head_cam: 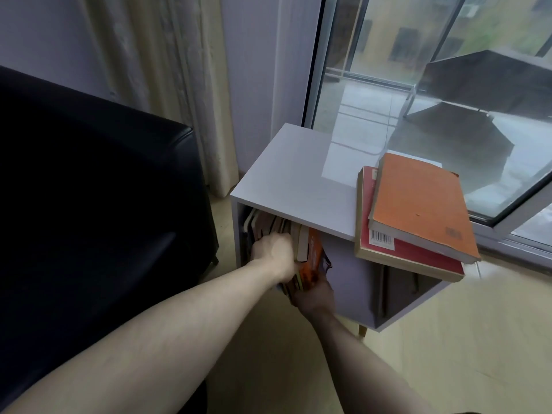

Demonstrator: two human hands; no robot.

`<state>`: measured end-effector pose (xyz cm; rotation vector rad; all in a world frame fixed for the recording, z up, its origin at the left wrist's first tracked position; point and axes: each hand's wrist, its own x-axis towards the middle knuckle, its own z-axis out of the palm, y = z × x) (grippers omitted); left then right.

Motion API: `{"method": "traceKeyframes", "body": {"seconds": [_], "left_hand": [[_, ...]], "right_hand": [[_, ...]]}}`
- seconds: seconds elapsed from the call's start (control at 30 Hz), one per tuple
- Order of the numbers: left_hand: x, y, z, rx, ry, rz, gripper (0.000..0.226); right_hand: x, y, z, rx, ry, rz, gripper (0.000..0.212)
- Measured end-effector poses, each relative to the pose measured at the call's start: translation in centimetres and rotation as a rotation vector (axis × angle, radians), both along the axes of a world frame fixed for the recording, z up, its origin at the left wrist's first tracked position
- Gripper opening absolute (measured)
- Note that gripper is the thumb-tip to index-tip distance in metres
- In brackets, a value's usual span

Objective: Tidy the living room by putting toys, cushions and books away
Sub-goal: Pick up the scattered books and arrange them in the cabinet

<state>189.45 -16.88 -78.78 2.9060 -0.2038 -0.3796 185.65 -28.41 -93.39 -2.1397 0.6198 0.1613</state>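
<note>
Head view: we look down at a low white cabinet (298,171) standing between a black leather sofa (89,180) and a glass sliding door (418,85), with a pale curtain (167,79) hanging behind the sofa. Our left hand (273,249) reaches into the cabinet's left compartment, its fingers pushed in among the upright books (268,224) there; the fingers are hidden between the books, so we cannot tell whether that grip is open or closed on anything. Our right hand (313,294) sits lower, at the front of the same compartment, and its grip is closed around the bottom of an orange-covered book (313,258) that stands tilted at the right end of the row, touching the pale book edges beside it. On the cabinet's top, at its right end, lie 2 more books in a stack: a red book (403,258) underneath, with a barcode showing on its cover, and an orange book (418,204) on top of it, turned slightly askew. Both overhang the front edge of the top. The right compartment below them is in shadow, and we cannot make out its contents. The floor (448,339) around the cabinet is light wood.
</note>
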Motion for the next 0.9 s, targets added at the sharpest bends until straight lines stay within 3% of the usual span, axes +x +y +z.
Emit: {"method": "traceKeyframes", "body": {"seconds": [0.17,0.43,0.5,0.6,0.9], "left_hand": [[0.0,0.2,0.0,0.034,0.001,-0.013,0.037],[0.2,1.0,-0.3,0.002,-0.037,-0.026,0.06],[0.4,1.2,-0.4,-0.028,-0.049,-0.03,0.064],[0.6,1.4,-0.2,-0.034,-0.036,-0.03,0.058],[0.5,1.3,0.0,0.054,0.039,-0.061,0.048]], "right_hand": [[-0.5,-0.1,1.4,-0.056,0.002,0.089,0.099],[0.4,-1.1,1.4,0.005,0.049,0.065,0.097],[0.5,-0.9,1.5,0.019,0.022,0.054,0.105],[0.6,-0.6,0.6,0.047,-0.003,0.066,0.117],[0.4,-0.7,0.1,-0.005,-0.035,0.073,0.114]]}}
